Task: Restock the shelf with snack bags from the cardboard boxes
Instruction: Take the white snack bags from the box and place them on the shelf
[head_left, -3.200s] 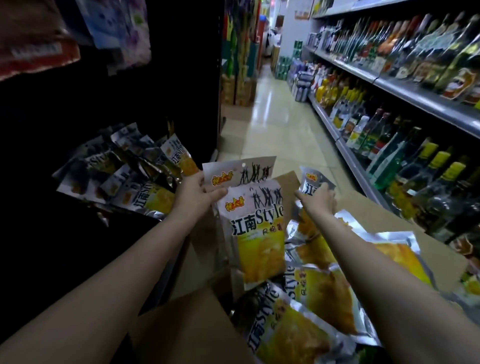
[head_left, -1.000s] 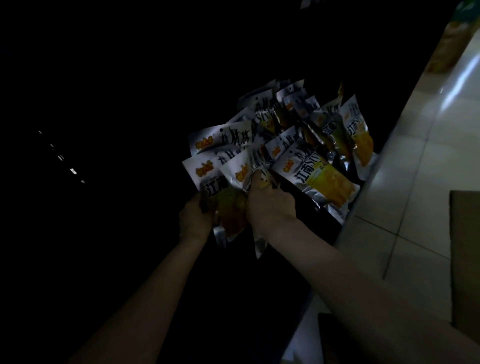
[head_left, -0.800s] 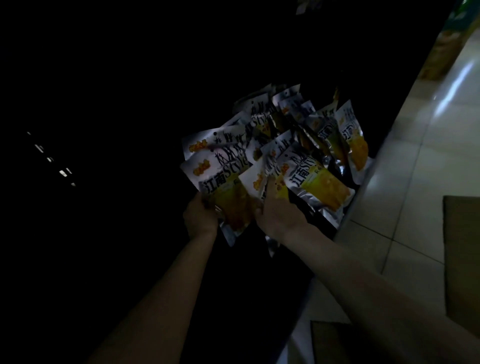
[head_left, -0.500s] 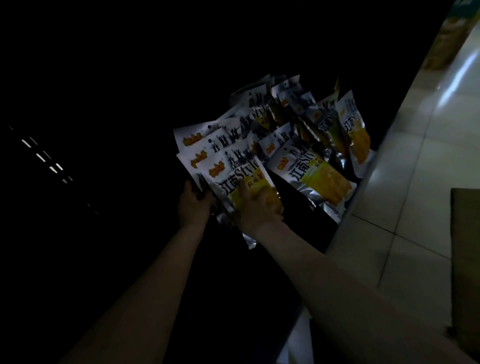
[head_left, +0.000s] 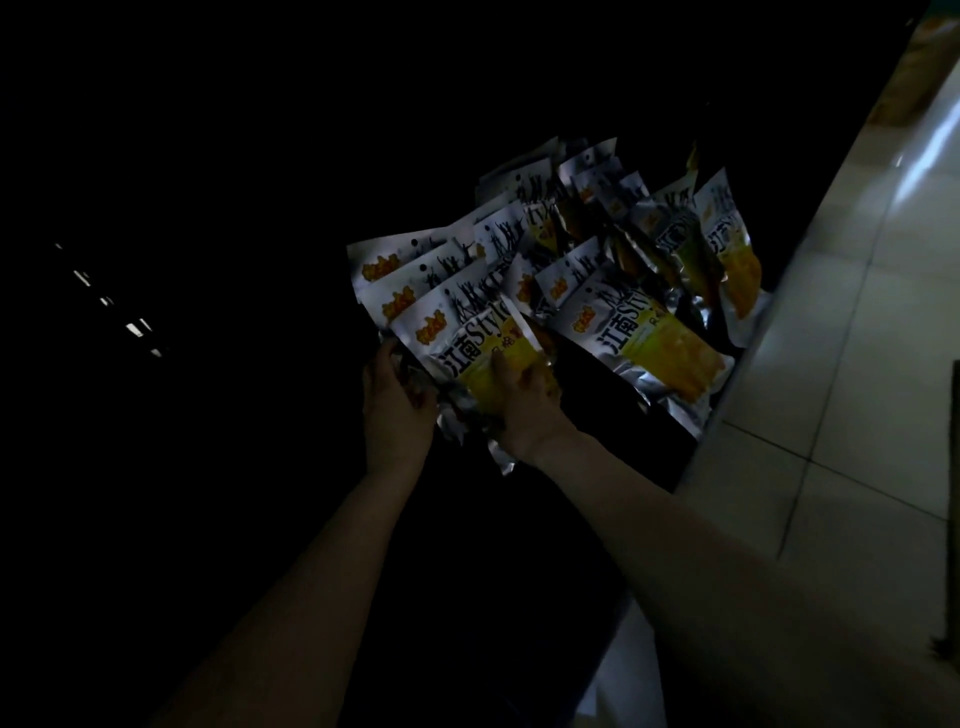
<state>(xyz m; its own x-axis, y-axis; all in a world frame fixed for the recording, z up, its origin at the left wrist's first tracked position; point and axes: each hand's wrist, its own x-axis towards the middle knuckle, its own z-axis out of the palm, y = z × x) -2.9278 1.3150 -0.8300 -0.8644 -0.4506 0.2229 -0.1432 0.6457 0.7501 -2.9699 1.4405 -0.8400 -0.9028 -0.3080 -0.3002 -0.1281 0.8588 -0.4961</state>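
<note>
Against the view half a second before, little had shifted: both hands stayed on the same front stack, and the right thumb lay slightly higher on the top bag's face. At far left a few small bright streaks showed in the black. The left hand gripped the stack's left edge, fingers curled behind it. The front snack bag, silver with a yellow panel, read "江南Style" under an orange logo, with dancing silhouettes along its top; it sat on the dark shelf ahead of two like bags. The right hand held its lower part, thumb across the yellow. Further right lay more snack bags with the same print, then the pale tiled floor.
</note>
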